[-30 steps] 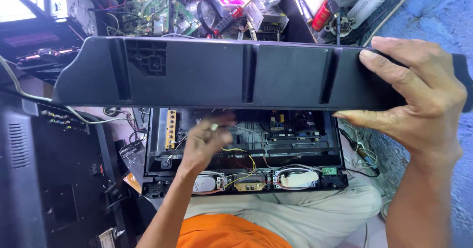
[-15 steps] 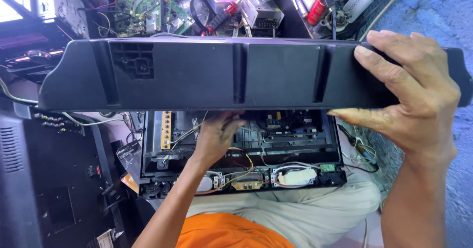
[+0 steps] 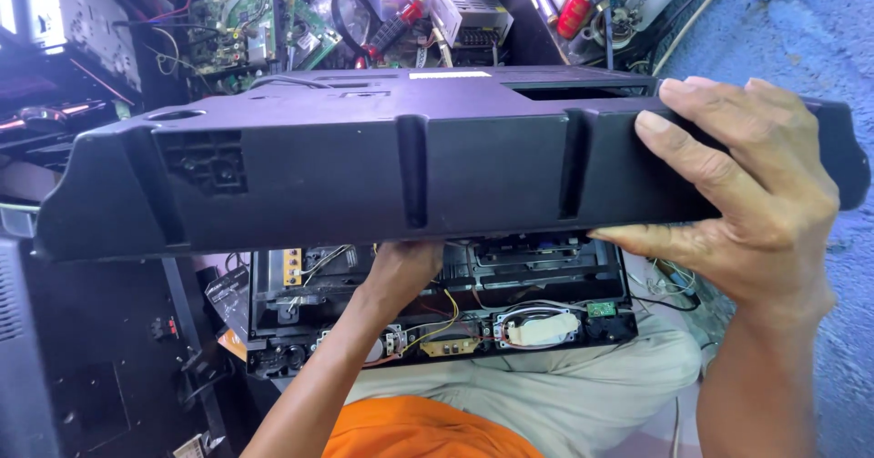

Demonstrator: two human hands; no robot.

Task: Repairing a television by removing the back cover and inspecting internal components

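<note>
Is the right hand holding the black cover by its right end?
Yes, the right hand grips the right end of the black cover, fingers over its face and thumb under its lower edge.

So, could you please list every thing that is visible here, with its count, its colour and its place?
Plastic cover: one, black, lifted across the middle.
Opened chassis: one, black with wires and boards, under the cover, on the lap.
Green circuit boards: at least two, top left in the clutter.
Screwdriver: one, red and black handle, top centre.
Red cylinder: one, top right of centre.
Blue surface: right side.
Trousers: light grey, bottom.
Orange cloth: bottom centre.
Left hand: reaching inside the chassis, partly hidden.
Right hand: gripping the cover's right end.
</note>
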